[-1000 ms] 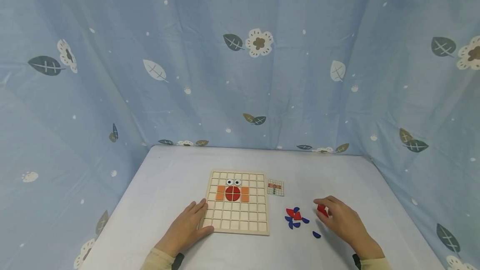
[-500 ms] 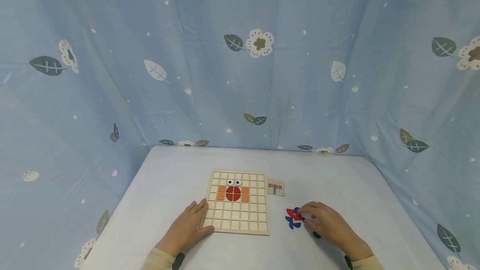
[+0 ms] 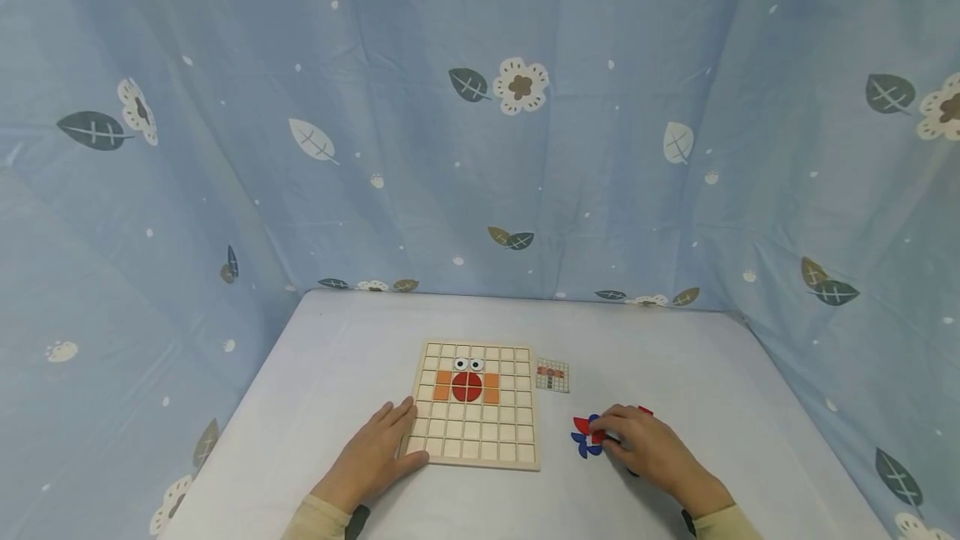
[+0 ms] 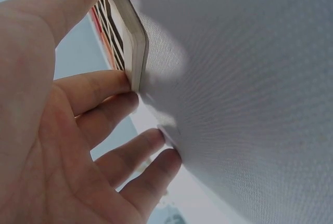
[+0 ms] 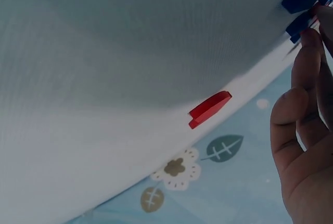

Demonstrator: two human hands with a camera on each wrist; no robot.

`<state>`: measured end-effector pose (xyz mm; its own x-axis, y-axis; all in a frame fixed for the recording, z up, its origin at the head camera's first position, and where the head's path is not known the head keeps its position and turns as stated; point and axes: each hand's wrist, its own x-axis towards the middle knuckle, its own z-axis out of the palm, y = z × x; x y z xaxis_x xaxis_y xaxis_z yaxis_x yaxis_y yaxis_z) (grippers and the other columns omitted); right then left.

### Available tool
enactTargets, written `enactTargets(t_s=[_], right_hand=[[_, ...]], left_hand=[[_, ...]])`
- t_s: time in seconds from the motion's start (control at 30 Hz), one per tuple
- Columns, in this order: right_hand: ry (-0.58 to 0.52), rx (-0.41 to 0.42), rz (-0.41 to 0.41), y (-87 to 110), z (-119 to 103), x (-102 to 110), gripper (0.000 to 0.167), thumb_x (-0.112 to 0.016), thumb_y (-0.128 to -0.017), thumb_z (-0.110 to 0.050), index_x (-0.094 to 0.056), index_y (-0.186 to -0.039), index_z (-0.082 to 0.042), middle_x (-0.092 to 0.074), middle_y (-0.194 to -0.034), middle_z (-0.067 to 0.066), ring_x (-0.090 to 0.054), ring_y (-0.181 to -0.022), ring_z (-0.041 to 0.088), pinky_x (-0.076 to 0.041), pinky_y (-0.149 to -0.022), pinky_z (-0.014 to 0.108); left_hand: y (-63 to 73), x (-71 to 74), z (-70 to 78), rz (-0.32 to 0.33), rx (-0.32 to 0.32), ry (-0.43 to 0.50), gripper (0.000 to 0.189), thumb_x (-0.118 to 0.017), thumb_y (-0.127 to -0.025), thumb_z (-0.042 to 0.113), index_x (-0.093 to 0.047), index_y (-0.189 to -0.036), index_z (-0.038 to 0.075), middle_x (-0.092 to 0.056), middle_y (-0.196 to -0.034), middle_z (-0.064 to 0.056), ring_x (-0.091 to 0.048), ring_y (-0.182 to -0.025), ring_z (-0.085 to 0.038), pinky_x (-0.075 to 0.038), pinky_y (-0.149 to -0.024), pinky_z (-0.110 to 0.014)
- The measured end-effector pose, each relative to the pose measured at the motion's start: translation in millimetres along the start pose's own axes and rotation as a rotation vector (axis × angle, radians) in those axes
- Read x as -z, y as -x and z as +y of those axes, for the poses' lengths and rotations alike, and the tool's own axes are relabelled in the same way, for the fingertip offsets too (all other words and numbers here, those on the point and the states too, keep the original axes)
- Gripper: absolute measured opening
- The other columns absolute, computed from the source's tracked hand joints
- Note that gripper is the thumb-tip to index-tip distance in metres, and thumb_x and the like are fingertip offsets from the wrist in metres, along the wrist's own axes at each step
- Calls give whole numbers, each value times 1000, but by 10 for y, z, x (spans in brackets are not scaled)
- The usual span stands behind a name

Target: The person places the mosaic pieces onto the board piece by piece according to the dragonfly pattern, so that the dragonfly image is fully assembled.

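Note:
In the head view my left hand (image 3: 375, 454) rests at the near left corner of a wooden grid board (image 3: 480, 432), fingers extended along its edge. The left wrist view shows those fingers touching the board's side (image 4: 136, 47). On the board, red quarter circles (image 3: 467, 387) form a disc between orange squares (image 3: 491, 388), below two round eye pieces (image 3: 468, 364). My right hand (image 3: 648, 448) pinches a red piece (image 3: 597, 436) within a small pile; the fingertips partly hide it. Blue half-round pieces (image 3: 581, 444) and another red piece (image 3: 581, 423) lie around it.
A small pattern card (image 3: 552, 375) lies by the board's right edge. One red piece (image 5: 209, 109) lies apart from the pile, partly behind my right hand in the head view. A blue patterned curtain (image 3: 480, 148) stands behind the white table (image 3: 360, 332).
My right hand has let go of a red piece at the right and moved left to the pile, where its fingers close on another red piece. The left hand has stayed put.

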<state>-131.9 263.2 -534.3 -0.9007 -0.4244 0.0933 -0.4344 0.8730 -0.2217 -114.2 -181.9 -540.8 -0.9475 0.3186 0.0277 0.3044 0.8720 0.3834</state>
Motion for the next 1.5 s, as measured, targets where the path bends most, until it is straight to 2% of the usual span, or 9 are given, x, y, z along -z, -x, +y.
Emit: enactTargets(t_s=[0.13,0.3,0.4,0.6,0.77,0.97,1.2,1.5], right_hand=[[9,-33,-7,-8,-21,-16,25,-87,-81,-22,-77,-103,-29,-64,-98,-16,-60,-87,3,-61,-80,31],[32,-105,-44,-15,-58,-24,24,-88,-79,-33,-78,-100,-29,-58,-88,-20,-53,-77,-1,-59,-75,27],[49,-127,-60,-14,-74,-18,26,-89,-77,-37,-78,-100,-29,-58,-87,-19,-52,-76,-1,-60,-76,27],[32,-111,-57,-12,-93,-7,28,-89,-78,-32,-79,-103,-29,-63,-96,-16,-60,-87,3,-61,-83,32],[12,-89,-67,-24,-79,-6,26,-88,-80,-30,-80,-104,-27,-62,-93,-16,-57,-82,1,-61,-78,29],[19,-100,-77,-28,-59,-2,25,-88,-79,-32,-80,-102,-26,-61,-90,-17,-55,-79,0,-60,-76,26],[32,-79,1,-67,-64,26,27,-88,-79,-35,-78,-103,-27,-60,-91,-19,-56,-81,0,-60,-78,26],[-38,53,158,-240,-188,6,29,-87,-80,-30,-77,-107,-23,-63,-95,-16,-62,-84,3,-59,-73,25]], left_hand=[[1,-1,-2,1,-1,4,79,-72,-90,51,-53,-144,-2,-46,-155,-16,-40,-141,-45,-36,-116,-55],[6,3,6,1,-1,4,79,-73,-90,51,-53,-144,-3,-46,-154,-17,-40,-141,-45,-36,-116,-55],[8,7,13,-1,0,5,80,-72,-89,52,-53,-144,-3,-46,-154,-17,-40,-141,-45,-37,-116,-55],[9,24,19,-1,4,8,79,-73,-90,51,-53,-144,-3,-46,-154,-17,-40,-141,-44,-36,-117,-54],[15,32,24,3,-6,18,78,-74,-89,49,-54,-143,-4,-47,-153,-17,-41,-140,-45,-37,-116,-55],[8,25,18,-2,-1,13,79,-73,-89,50,-53,-144,-3,-46,-154,-17,-40,-141,-45,-37,-116,-55],[4,5,2,-7,8,10,80,-72,-90,52,-52,-145,-3,-45,-155,-15,-39,-142,-44,-36,-117,-55],[5,7,-2,-3,1,12,79,-72,-91,51,-52,-145,-3,-45,-156,-15,-39,-142,-44,-36,-117,-55]])
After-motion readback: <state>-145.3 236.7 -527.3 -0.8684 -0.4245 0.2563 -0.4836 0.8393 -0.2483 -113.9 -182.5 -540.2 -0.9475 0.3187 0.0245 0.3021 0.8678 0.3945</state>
